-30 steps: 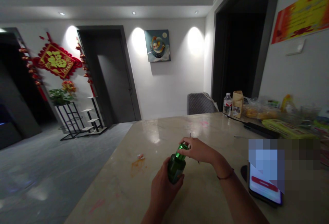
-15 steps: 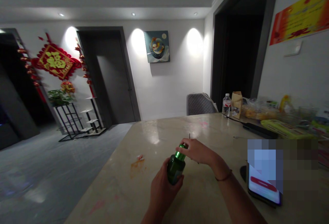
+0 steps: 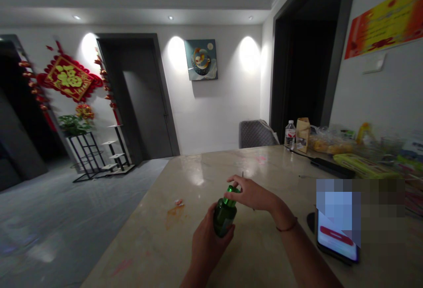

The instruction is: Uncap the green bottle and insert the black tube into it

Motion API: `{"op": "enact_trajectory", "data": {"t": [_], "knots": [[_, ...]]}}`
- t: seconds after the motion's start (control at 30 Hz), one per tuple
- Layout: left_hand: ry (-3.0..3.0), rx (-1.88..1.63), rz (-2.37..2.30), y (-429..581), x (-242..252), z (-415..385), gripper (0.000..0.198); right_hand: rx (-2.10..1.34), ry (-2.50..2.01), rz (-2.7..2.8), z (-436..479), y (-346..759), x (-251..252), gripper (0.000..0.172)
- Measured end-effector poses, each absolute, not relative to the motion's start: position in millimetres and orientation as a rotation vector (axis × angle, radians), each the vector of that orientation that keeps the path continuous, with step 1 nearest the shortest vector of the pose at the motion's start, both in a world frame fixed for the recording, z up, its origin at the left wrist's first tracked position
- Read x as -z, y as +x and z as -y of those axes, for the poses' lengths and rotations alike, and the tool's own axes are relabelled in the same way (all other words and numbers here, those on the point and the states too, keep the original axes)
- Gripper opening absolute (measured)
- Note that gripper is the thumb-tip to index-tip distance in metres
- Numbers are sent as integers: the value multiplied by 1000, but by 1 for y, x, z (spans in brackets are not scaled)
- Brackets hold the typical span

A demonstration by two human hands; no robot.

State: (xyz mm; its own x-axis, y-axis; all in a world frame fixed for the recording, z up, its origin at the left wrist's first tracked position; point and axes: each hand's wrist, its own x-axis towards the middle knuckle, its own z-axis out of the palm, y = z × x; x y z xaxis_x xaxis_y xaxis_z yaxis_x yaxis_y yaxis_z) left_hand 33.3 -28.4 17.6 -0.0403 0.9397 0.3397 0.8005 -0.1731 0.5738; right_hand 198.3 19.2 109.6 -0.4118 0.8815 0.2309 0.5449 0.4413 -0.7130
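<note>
My left hand [image 3: 207,239] is closed around the body of a dark green bottle [image 3: 224,218], which tilts slightly above the table. A pale label shows partly near its base. The bottle's shiny green cap [image 3: 230,194] sits on its top end. My right hand [image 3: 253,192] reaches in from the right, with thumb and fingers around the cap and the index finger raised a little over it. A thin dark cord circles the right wrist.
The stone-look table [image 3: 158,252] carries a crumpled scrap [image 3: 179,202] beside an orange stain. To the right lies a lit phone [image 3: 337,239], partly blurred out. Farther back are a water bottle [image 3: 290,133], a paper bag [image 3: 302,134] and a yellow-green packet [image 3: 363,166]. A grey chair [image 3: 256,133] stands behind.
My right fingers have loosened and lifted slightly at the cap. The left hand keeps its hold on the bottle. The view has shifted very slightly.
</note>
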Motion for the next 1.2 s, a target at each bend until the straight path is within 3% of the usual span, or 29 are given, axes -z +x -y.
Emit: {"op": "enact_trajectory", "data": {"t": [0.63, 1.03, 1.2], "knots": [[2023, -1001, -1865, 34, -20, 29, 58, -702, -1090, 2140, -17, 202, -116, 22], [1988, -1052, -1834, 35, -19, 30, 58, -738, -1077, 2023, -22, 209, -116, 20], [1978, -1054, -1829, 36, -20, 31, 57, -965, -1026, 1825, -44, 221, -96, 23]]}}
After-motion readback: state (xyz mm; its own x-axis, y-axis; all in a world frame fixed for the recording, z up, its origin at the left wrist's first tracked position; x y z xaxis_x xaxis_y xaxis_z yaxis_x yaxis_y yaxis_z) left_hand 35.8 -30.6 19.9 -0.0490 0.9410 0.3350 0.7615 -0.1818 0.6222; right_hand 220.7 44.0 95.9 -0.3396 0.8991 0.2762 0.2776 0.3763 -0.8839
